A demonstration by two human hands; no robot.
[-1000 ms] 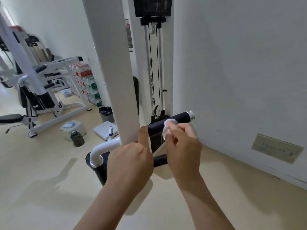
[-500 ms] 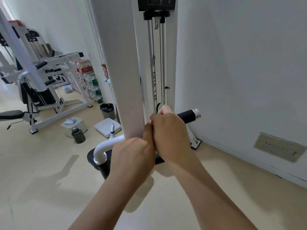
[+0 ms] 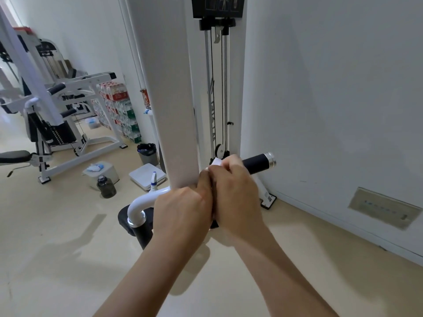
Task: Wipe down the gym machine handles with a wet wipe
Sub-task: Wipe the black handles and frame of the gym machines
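R hand, ctr frame, curls round the black handle w/ the wet wipe trapped under its fingers. A white corner of the wipe pokes out above the knuckles. The handle sticks out to the right toward the wall; its outer part & silver end cap are uncovered. L hand sits just left of the R hand, touching it, fingers wrapped round the white bar at the foot of the white post. Cables & guide rods run up behind the hands. On the floor, left of ctr: dark jug, spray bottle, flat white box, bin. Stacked bottle packs & another machine are at upper left. Wall plate is at lower right.
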